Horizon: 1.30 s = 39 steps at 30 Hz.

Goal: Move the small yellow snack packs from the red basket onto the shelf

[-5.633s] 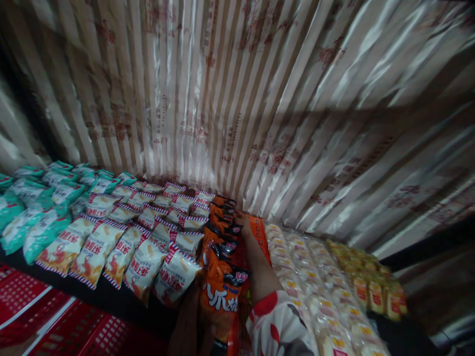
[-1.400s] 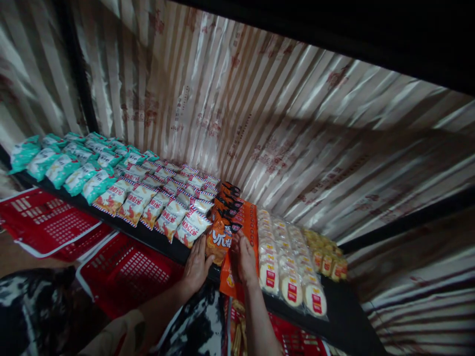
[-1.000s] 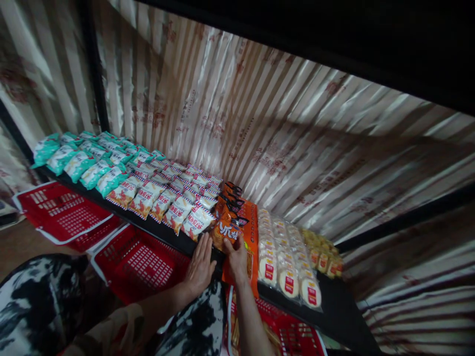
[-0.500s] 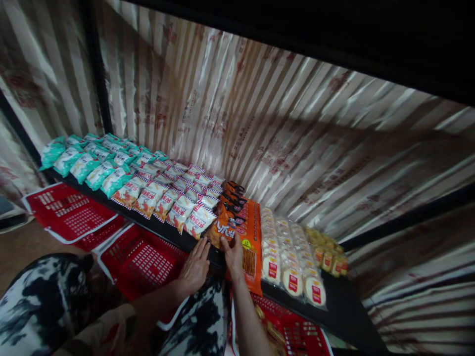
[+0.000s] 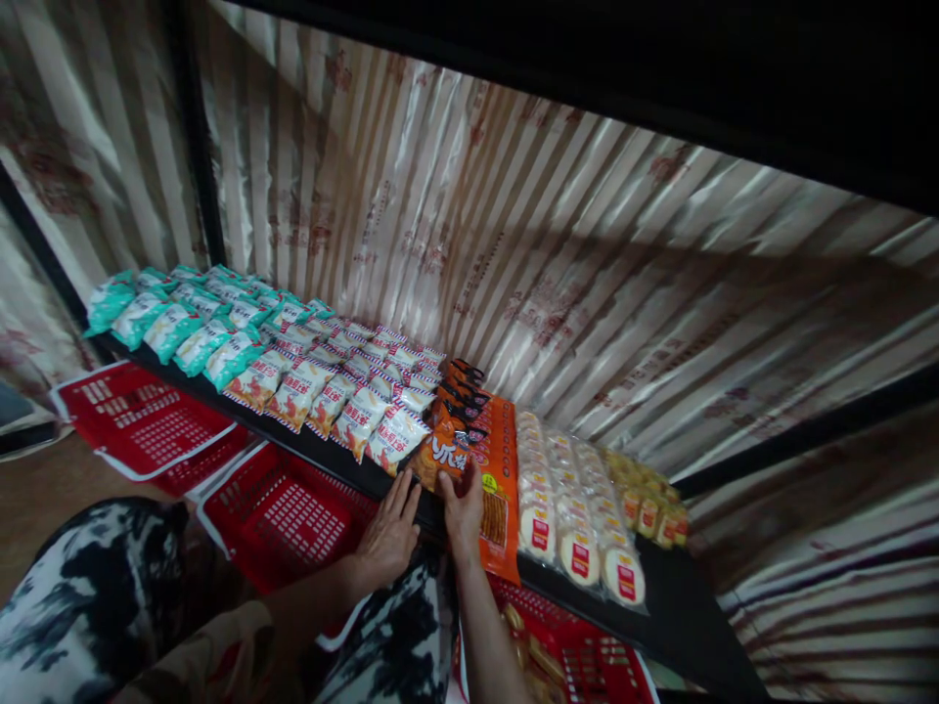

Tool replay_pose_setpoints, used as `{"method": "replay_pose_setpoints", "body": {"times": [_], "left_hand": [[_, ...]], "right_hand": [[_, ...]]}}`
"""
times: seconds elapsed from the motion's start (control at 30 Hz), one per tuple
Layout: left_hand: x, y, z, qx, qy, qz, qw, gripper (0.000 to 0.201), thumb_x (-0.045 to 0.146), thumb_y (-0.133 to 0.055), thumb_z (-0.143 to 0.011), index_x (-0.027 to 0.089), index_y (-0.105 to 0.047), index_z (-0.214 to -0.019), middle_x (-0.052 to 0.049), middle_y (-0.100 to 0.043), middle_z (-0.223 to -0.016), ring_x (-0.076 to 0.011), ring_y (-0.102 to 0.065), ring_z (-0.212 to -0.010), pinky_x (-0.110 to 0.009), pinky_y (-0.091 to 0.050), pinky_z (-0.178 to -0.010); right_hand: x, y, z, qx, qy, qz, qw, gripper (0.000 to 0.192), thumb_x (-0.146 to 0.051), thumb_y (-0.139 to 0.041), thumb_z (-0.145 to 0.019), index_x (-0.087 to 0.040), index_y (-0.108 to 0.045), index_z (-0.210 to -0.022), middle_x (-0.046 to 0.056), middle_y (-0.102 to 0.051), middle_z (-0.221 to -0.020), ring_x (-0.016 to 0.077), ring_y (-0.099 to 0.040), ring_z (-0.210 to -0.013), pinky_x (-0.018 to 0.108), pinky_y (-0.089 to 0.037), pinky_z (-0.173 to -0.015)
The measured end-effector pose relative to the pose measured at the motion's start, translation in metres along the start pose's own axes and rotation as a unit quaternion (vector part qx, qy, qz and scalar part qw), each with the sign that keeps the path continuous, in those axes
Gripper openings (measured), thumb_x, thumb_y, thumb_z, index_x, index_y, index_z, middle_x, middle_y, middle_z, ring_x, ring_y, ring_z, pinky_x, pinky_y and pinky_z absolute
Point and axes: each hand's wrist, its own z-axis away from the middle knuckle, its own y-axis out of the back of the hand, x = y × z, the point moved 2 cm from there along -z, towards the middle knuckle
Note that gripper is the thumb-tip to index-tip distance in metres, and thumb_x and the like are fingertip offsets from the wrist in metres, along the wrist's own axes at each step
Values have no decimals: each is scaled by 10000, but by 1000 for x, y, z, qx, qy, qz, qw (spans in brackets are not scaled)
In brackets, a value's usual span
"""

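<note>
Glossy orange crinkled snack bag [image 5: 444, 453], white lettering: right hand [image 5: 464, 508] fingers pinch its lower edge; left hand [image 5: 391, 531] flat, fingers together.

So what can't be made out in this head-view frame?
- Print on the orange snack packs: too small and dim to read.
- Right hand: its fingertips are hidden by the packs, so grip unclear.
- Left hand: palm side hidden.
- Red basket contents: cut off by the bottom edge.

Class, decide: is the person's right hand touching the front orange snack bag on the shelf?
Touching. The head view shows the right hand with fingertips on the lower edge of the front orange snack bag.
</note>
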Motion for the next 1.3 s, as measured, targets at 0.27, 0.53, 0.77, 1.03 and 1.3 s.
{"method": "replay_pose_setpoints", "body": {"times": [0.27, 0.53, 0.77, 1.03, 1.3], "left_hand": [[-8, 36, 14, 127, 23, -85, 988, 583, 126, -388, -846, 100, -280, -1418, -152, -138, -1533, -265, -44, -1420, -479, -232, -1109], [-51, 70, 0, 184, 102, -66, 975, 514, 159, -304, -904, 95, -278, -1414, -166, -134, -1530, -238, -47, -1422, -461, -248, -1106], [-64, 87, -11, 62, 149, -28, 987, 539, 156, -347, -865, 116, -316, -1402, -135, -180, -1527, -251, -115, -1414, -456, -273, -1105], [-64, 102, -16, 3, 140, -21, 990, 577, 168, -374, -841, 112, -306, -1411, -127, -165, -1532, -252, -91, -1417, -456, -202, -1139], [-63, 111, -15, -18, 129, 8, 992, 591, 195, -387, -849, 108, -279, -1424, -117, -133, -1540, -250, -78, -1418, -452, -180, -1149]], "right_hand": [[-25, -14, 51, 29, 276, 265, 923, 453, -343, -412, -907, -165, -454, -1321, 140, -388, -1425, 269, -301, -1339, 522, -307, -1048], [-37, -76, 64, -100, 328, 286, 895, 458, -314, -356, -940, -142, -418, -1361, 139, -297, -1487, 243, -210, -1393, 484, -352, -1051], [-26, -106, 56, -106, 330, 313, 884, 470, -333, -328, -947, -120, -428, -1354, 146, -309, -1480, 263, -184, -1399, 502, -362, -1030], [-17, -116, 49, -48, 390, 316, 864, 473, -334, -340, -948, -94, -417, -1348, 172, -326, -1466, 288, -166, -1398, 528, -333, -1041], [-24, -119, 51, -22, 428, 309, 849, 524, -307, -339, -947, -166, -250, -1444, 137, -214, -1518, 327, -176, -1386, 572, -324, -1032]]}}
